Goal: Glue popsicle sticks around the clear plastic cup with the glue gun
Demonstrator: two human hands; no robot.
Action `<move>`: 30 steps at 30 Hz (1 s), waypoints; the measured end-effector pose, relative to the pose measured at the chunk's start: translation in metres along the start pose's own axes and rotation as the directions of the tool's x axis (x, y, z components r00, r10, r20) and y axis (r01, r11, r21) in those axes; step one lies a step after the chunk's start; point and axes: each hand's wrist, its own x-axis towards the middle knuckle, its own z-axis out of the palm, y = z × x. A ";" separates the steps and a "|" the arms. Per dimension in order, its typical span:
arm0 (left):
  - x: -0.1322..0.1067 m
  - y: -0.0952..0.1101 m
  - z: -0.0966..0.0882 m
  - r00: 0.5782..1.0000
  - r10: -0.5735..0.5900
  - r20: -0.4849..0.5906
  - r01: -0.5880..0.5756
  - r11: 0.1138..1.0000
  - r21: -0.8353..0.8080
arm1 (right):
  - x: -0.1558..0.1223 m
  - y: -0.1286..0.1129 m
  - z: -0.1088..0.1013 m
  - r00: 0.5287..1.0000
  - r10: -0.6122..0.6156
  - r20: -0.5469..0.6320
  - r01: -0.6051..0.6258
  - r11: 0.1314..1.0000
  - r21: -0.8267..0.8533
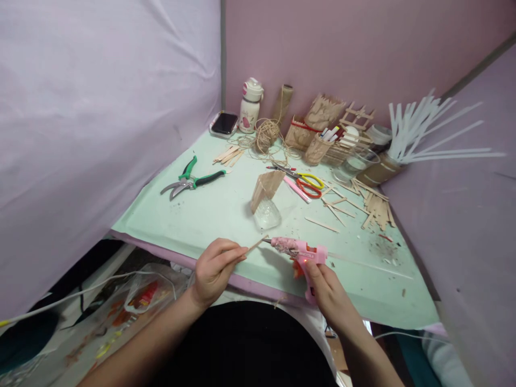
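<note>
- From where I stand, this looks like the gluing step: 1 craft stick (256, 244) is held out above the near part of the desk (209, 215), its far end at the nozzle of a pink glue gun (300, 248)
- The left hand (215, 269) has its fingers together, pinched on the near end of that stick
- The right hand (327, 285) has its fingers wrapped round the gun's handle; whether the trigger is pressed I can't tell, nor whether nozzle and wood truly touch
- Just beyond, near the middle of the desk, wooden stick panels (266, 188) stand at the far side of a clear container (267, 217); how the 2 are joined, if at all, I can't make out
- To my mind the next move calls for a thin, even line of glue, with the nozzle kept clear of those fingertips
- If the stick belongs on the panels, I'd judge it wants prompt, square placing before the glue sets
</note>
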 end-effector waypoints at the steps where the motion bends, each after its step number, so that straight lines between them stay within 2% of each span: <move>1: 0.000 0.000 0.000 1.000 -0.001 0.002 0.001 1.000 0.003 | 0.000 0.000 0.000 1.000 0.016 0.010 -0.016 1.000 0.014; 6: 0.000 0.000 0.000 1.000 -0.008 -0.007 0.008 1.000 0.011 | 0.002 0.000 0.001 0.997 0.067 0.031 -0.068 0.996 0.049; 11: 0.001 0.002 0.001 1.000 -0.011 -0.010 0.011 1.000 0.025 | 0.003 -0.003 0.001 0.997 0.047 0.054 -0.050 0.998 0.044; 20: 0.002 0.002 0.000 1.000 0.007 -0.007 -0.007 1.000 0.023 | 0.004 -0.007 -0.001 0.997 0.069 -0.034 -0.067 0.996 0.063; 30: 0.000 -0.001 0.001 1.000 0.001 0.001 -0.001 1.000 0.027 | 0.007 -0.008 -0.001 0.996 0.091 -0.001 -0.091 0.992 0.088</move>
